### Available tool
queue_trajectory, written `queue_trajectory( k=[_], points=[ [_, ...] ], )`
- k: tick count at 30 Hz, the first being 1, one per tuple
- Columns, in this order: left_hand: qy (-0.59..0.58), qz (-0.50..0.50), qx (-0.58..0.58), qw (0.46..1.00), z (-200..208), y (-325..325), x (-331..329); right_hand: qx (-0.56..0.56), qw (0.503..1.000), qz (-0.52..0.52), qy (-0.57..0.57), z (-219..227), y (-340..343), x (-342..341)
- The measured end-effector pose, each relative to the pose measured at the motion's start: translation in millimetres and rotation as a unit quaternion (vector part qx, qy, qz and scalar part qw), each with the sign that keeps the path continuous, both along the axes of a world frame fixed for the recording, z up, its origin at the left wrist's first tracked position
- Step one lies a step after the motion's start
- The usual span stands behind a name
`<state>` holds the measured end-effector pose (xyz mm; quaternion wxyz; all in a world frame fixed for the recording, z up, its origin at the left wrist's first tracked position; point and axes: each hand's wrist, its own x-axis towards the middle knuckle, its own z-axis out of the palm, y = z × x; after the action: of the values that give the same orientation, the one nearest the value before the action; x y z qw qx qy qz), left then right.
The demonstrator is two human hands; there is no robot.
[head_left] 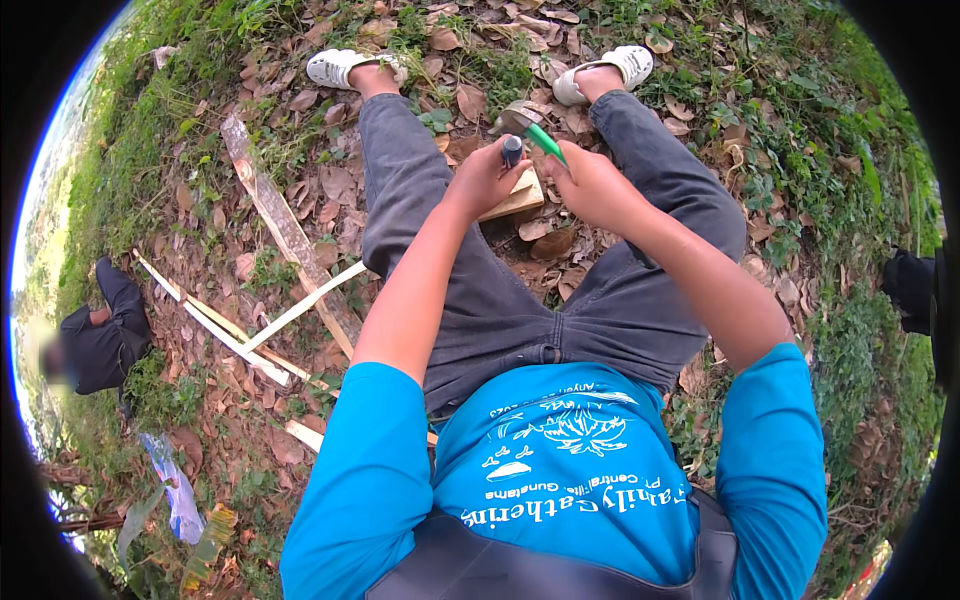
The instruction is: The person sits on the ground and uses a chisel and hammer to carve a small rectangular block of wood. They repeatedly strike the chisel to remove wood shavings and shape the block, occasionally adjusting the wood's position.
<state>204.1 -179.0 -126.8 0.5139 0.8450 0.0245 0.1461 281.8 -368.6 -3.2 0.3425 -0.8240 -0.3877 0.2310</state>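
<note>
My left hand (485, 180) is closed around a dark, round-ended handle (512, 149) standing up from the fist. What lies at its lower end is hidden. My right hand (596, 186) grips a hammer by its green handle (545, 141); the metal head (517, 118) is just beyond the top of the dark handle. Below both hands, between my legs, a pale piece of wood (520, 200) shows in part, its far side covered by my left hand.
Dry leaves and grass cover the ground. To my left lie a long rough board (275, 215) and several thin pale strips of wood (305, 303). Farther left, a person in dark clothes (105, 335) sits near a clear plastic bag (175, 490). A dark shape (910, 290) shows at the right rim.
</note>
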Motion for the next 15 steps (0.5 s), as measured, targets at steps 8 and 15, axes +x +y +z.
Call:
queue_trajectory(
  k=[8,15],
  points=[
    [0.043,0.051,0.003,0.998,-7,12,6,0.042,0.953,-0.237,0.185,-126,3,-45],
    [0.08,0.032,0.033,0.996,-25,29,26,-0.063,0.977,-0.173,0.106,-189,0,-76]
  ],
)
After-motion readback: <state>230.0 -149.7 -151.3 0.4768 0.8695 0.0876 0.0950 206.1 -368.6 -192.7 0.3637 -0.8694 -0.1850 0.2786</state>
